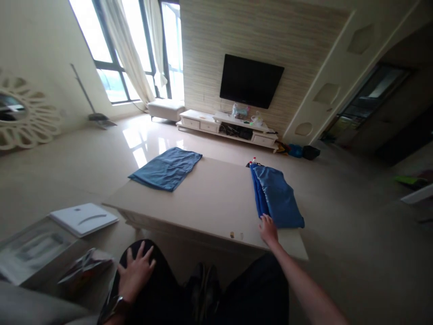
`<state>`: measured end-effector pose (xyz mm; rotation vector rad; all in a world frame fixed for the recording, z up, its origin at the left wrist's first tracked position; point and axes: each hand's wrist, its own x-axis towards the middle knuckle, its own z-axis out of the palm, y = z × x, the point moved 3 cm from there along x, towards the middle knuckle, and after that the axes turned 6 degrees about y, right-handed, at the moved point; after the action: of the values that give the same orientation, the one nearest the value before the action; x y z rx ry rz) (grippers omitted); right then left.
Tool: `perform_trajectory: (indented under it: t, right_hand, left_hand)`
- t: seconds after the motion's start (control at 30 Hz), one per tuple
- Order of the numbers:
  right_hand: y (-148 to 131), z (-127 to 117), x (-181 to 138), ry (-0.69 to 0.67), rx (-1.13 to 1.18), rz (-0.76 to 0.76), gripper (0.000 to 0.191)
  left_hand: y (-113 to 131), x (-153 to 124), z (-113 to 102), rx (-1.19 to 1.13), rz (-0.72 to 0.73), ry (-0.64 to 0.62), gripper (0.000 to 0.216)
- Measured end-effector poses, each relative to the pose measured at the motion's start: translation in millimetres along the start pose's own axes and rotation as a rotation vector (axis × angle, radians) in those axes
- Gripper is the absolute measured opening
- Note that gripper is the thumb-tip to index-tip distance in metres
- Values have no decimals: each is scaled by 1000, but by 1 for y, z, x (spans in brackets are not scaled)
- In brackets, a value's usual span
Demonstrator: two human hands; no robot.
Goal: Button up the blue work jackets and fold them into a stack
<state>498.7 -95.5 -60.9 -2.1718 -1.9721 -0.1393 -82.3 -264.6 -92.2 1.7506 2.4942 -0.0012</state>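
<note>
I sit at a low beige table (pixel 209 203). My right hand (pixel 268 229) reaches out to the near end of a stack of folded blue cloths (pixel 277 196) on the table's right side; its fingers touch the stack's edge, and whether they grip it I cannot tell. My left hand (pixel 135 270) lies flat with fingers spread on my left knee, holding nothing; a watch is on that wrist. A single blue cloth (pixel 166 168) lies spread out on the table's far left corner, out of reach of both hands.
A white flat box (pixel 84 218) and packaging lie on the floor at left. A white TV cabinet (pixel 228 127) stands under a wall-mounted TV (pixel 251 81) across the glossy floor. Small bottles (pixel 252 161) stand behind the folded stack.
</note>
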Motion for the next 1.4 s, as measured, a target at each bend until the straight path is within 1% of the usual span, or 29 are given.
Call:
perform_trajectory:
  t: [0.07, 0.1, 0.13, 0.23, 0.33, 0.4, 0.5, 0.57, 0.63, 0.73, 0.87, 0.97, 1.03, 1.13, 1.2, 1.3, 1.4]
  right_hand:
    - [-26, 25, -15, -37, 55, -171, 45]
    - [-35, 38, -22, -63, 69, -223, 47]
    - [-42, 49, -29, -86, 67, -239, 49]
    - [-51, 70, -44, -81, 16, -169, 54]
    - [-55, 75, -51, -19, -8, -136, 55]
    - [-57, 74, -53, -3, -1, -136, 55]
    - [-59, 73, -55, 13, 7, -122, 56]
    - [-61, 72, -57, 18, 16, -120, 56]
    - [-61, 73, -58, 14, 29, -121, 58]
    - [-60, 75, -60, 0, 41, -118, 62]
    - [-57, 79, -63, -18, 51, -122, 67]
    - [-56, 82, -66, -19, 43, -127, 69]
    - [-56, 84, -68, -7, 28, -130, 68]
    - [-56, 84, -71, 37, 3, -141, 67]
    - [-57, 83, -72, 61, -14, -146, 66]
    - [-59, 81, -73, 62, -37, -145, 65]
    - [-61, 78, -73, 50, -38, -134, 65]
  left_hand:
    - [2, -5, -6, 46, -47, 42, 55]
    - [5, -5, -8, 42, -52, 42, 54]
    - [8, -4, -10, 34, -53, 43, 52]
    - [20, 5, -15, 26, -37, 39, 48]
    - [28, 25, -24, -9, -46, 7, 44]
    - [33, 49, -32, -71, -46, -9, 41]
    - [42, 100, -43, -226, -11, 2, 35]
    - [50, 136, -47, -325, 3, 35, 35]
    - [61, 170, -46, -366, 9, 65, 38]
    - [82, 212, -40, -353, 21, 79, 47]
    - [105, 257, -33, -295, 37, 105, 65]
    - [111, 287, -33, -244, 27, 97, 73]
    - [111, 301, -34, -208, 15, 63, 69]
    - [111, 307, -37, -156, 24, 18, 51]
    - [114, 299, -38, -133, 60, 11, 38]
    - [125, 270, -36, -131, 117, 15, 32]
    - [143, 227, -28, -168, 158, 10, 29]
